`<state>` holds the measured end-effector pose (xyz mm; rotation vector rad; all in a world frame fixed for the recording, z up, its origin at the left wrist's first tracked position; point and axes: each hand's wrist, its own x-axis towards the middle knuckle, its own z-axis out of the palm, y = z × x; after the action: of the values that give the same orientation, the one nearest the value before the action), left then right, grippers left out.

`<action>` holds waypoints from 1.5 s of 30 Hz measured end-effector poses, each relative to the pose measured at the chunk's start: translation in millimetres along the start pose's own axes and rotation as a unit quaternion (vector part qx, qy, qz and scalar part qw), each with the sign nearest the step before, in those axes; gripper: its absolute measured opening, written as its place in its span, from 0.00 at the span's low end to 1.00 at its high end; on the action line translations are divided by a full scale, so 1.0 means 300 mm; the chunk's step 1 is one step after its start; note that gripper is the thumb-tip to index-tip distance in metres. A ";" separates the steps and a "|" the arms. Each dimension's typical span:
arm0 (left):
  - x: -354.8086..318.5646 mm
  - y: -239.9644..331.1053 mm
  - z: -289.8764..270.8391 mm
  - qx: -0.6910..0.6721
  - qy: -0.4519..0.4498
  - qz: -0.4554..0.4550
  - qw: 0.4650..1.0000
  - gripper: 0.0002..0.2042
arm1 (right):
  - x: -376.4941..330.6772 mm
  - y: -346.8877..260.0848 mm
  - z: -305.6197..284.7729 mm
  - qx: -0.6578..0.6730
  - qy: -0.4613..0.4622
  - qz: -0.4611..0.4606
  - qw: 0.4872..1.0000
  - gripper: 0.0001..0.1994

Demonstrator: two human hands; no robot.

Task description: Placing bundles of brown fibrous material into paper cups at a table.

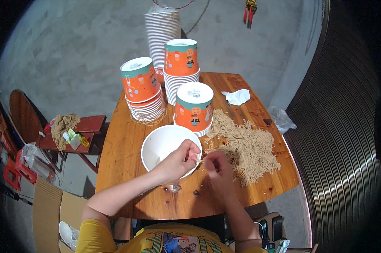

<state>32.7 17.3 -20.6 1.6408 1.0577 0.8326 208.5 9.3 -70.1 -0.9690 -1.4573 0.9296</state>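
My left hand (183, 159) is closed in a pinch over the right rim of a white paper tub (159, 145), whose open mouth faces up. Between its fingertips and those of my right hand (219, 168) a short bit of tan string (200, 161) shows. The fingers of my right hand are curled together and partly in shadow. Right beside it lies a loose heap of tan strings (251, 149). Just behind the white tub stands a short stack of upside-down orange and green paper tubs (193, 111).
Two taller tub stacks, a left one (140, 86) ringed by string and a middle one (181, 63), stand farther back. Behind them rises a wrapped white stack (162, 36). Crumpled tissue (236, 97) lies at the back right. A red bench (91, 126) holds more string.
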 end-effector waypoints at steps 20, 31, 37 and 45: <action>-0.040 0.024 0.001 0.282 0.043 0.136 0.949 0.07 | -0.027 -0.009 0.026 0.006 -0.016 0.035 0.999 0.05; -0.040 0.035 -0.028 0.197 -0.009 0.023 0.980 0.09 | -0.028 0.008 0.030 0.034 -0.028 0.038 0.998 0.03; -0.027 0.013 -0.025 0.186 -0.001 0.021 0.982 0.10 | -0.029 0.025 0.031 0.047 -0.029 0.049 0.997 0.04; -0.014 0.017 -0.026 0.117 -0.021 0.038 0.992 0.09 | -0.032 0.011 0.032 0.055 -0.027 0.049 0.997 0.06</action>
<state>25.5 15.6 -13.7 1.8972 1.1005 0.7421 199.8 1.2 -77.6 -0.9462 -1.3980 1.1029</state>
